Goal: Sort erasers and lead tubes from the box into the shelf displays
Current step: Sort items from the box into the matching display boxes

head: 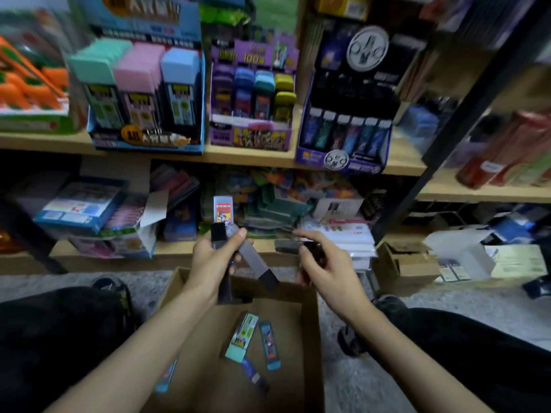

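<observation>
Left hand (213, 254) is up over the cardboard box (310, 323), fingers curled round a fan of lead tubes (253, 259), one printed, the rest grey with black caps. Right hand (322, 263) pinches another dark tube (287, 246) just beside it. None of these is in a display yet. In the box I see a teal-capped piece (241, 335), a blue piece (269, 344), a dark piece (253, 374) and a light-blue piece (167, 378). The purple display (250, 135) on the shelf (253, 158) looks partly stocked. I'd say we're well along, not finished.
</observation>
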### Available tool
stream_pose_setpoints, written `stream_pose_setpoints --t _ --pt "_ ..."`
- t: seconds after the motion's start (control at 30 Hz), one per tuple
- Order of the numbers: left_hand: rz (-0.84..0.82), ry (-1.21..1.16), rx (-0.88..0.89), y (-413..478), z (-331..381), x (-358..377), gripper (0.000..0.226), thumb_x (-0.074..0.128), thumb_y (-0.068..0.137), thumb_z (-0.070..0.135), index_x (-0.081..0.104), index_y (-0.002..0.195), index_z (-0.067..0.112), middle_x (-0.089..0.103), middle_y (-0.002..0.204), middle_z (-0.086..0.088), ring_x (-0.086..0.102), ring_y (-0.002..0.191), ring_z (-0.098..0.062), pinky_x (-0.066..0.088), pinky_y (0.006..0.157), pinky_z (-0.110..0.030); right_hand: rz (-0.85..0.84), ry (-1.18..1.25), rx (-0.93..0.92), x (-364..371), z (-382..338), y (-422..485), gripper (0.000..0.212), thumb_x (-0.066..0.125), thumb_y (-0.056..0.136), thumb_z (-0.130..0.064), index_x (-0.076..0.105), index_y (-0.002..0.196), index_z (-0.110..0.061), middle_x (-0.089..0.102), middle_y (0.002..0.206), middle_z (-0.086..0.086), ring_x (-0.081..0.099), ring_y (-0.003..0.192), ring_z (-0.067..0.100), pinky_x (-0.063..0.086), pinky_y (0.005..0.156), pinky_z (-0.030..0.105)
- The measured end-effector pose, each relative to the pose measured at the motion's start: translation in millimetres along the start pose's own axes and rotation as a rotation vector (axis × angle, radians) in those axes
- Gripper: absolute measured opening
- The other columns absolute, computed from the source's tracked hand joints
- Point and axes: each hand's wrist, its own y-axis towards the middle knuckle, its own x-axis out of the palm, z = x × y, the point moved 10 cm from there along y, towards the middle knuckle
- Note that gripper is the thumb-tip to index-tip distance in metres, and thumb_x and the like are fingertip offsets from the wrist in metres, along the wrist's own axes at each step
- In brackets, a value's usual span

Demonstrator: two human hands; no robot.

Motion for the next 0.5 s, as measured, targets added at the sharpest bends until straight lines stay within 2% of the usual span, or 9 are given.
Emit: stream_pose_setpoints --t 0.1,0.2,0.27,0.33,0.43,0.5 --pt "-0.069 0.022 0.026 1 35 20 0.012 0.067 0.085 0.022 0.060 0.093 0.016 0.075 0.080 -0.005 0.051 0.047 -0.006 0.037 0.037 -0.017 0.042 0.058 -0.005 -28 -23 13 0.013 0.049 0.095 -0.019 0.056 0.095 -0.030 0.064 0.058 0.002 0.063 0.053 0.019 0.048 0.050 0.023" --pt "-0.141 0.012 0.060 4 66 39 0.013 0.066 0.086 0.020 0.059 0.094 0.013 0.075 0.082 -0.008 0.048 0.044 -0.006 0.037 0.037 -0.018 0.077 0.193 0.031 -48 -36 27 0.004 0.059 0.091 -0.018 0.056 0.092 -0.019 0.068 0.065 0.010 0.068 0.060 0.021 0.053 0.056 0.025" --pt "-0.159 0.019 0.090 7 85 49 0.012 0.066 0.086 0.020 0.059 0.093 0.013 0.074 0.081 -0.008 0.049 0.044 -0.006 0.037 0.037 -0.018 0.084 0.173 0.031 -58 -44 37 0.015 0.068 0.085 -0.022 0.057 0.092 -0.018 0.071 0.074 0.008 0.070 0.069 0.017 0.056 0.062 0.026" --pt "-0.171 0.035 0.115 10 100 58 0.012 0.067 0.085 0.021 0.061 0.092 0.014 0.074 0.079 -0.006 0.049 0.043 -0.006 0.038 0.036 -0.018 0.093 0.058 0.007 -68 -54 45 0.025 0.072 0.076 -0.036 0.059 0.090 -0.020 0.072 0.075 0.003 0.070 0.071 0.011 0.057 0.064 0.028" --pt "-0.199 0.047 0.140 15 115 70 0.014 0.068 0.083 0.024 0.062 0.092 0.015 0.075 0.080 -0.006 0.050 0.043 -0.005 0.038 0.036 -0.018 0.192 -0.229 -0.072 -95 -73 58 0.054 0.060 0.066 -0.063 0.061 0.084 -0.011 0.068 0.063 0.005 0.067 0.059 0.013 0.056 0.058 0.039" --pt "-0.212 0.045 0.146 21 122 76 0.017 0.069 0.082 0.027 0.063 0.092 0.014 0.075 0.082 -0.006 0.050 0.045 -0.005 0.038 0.036 -0.018 0.286 -0.326 -0.116 -119 -83 70 0.063 0.054 0.065 -0.066 0.062 0.082 -0.006 0.066 0.059 0.004 0.065 0.054 0.012 0.054 0.054 0.034"
